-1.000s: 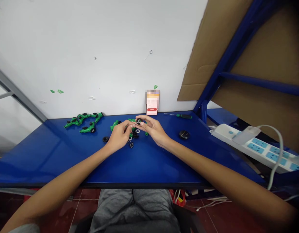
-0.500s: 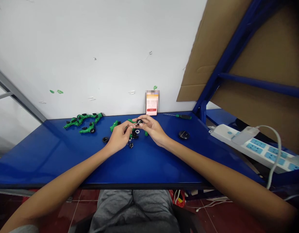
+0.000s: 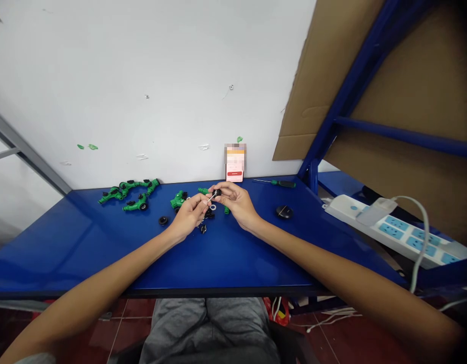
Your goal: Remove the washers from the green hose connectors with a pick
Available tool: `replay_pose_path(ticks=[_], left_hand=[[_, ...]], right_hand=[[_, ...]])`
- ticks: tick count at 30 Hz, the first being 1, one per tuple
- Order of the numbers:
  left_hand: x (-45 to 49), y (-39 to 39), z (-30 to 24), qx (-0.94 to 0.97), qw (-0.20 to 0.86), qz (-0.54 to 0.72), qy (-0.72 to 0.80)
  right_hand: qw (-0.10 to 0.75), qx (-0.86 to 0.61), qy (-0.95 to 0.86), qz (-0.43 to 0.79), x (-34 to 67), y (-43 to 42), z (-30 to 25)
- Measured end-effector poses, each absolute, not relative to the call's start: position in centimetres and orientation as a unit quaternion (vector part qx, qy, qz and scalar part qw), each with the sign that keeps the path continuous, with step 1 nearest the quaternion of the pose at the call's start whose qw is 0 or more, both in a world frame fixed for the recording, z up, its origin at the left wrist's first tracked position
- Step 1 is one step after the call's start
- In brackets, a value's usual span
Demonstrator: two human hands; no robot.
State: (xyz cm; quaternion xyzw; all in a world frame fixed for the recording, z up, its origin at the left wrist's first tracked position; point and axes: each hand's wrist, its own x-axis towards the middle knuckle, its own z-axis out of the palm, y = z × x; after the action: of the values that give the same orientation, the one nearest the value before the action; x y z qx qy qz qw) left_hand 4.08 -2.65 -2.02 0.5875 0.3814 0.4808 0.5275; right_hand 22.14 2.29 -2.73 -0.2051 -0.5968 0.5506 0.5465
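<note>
Between the fingertips of my right hand (image 3: 239, 206) is a small black round cap (image 3: 217, 192). My left hand (image 3: 187, 216) pinches a thin silvery rod (image 3: 212, 197), its far end against the opening of the cap; how deep it goes I cannot tell. Beneath the hands lie a white washer (image 3: 213, 207), several small black parts (image 3: 203, 229) and green pieces, partly hidden by my fingers. A green hose fitting (image 3: 177, 199) sits just behind my left hand, and a black ring (image 3: 163, 221) lies to its left.
Several green hose connectors (image 3: 137, 203) lie at the back left of the blue table (image 3: 233, 263). A phone (image 3: 234, 171) leans on the wall. To the right are a screwdriver (image 3: 282, 183), a black round case (image 3: 284, 212) and a white power strip (image 3: 392, 227) with a cable.
The view has shifted slightly. Both hands stay together, with the rod still at the black cap; the cap appears turned a little.
</note>
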Motion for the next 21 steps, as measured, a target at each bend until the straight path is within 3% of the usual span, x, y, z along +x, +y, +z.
replay_pose_path(ticks=[12,21], left_hand=[[5.1,-3.1,-2.9,0.527,0.594,0.52,0.315],[3.7,-2.5,-1.6,0.614,0.501,0.475,0.381]], right_hand=[[0.574,-0.211,-0.546,0.573,21.2,1.8,-3.1],[0.538,-0.185,-0.592,0.571,22.5,2.5,-2.2]])
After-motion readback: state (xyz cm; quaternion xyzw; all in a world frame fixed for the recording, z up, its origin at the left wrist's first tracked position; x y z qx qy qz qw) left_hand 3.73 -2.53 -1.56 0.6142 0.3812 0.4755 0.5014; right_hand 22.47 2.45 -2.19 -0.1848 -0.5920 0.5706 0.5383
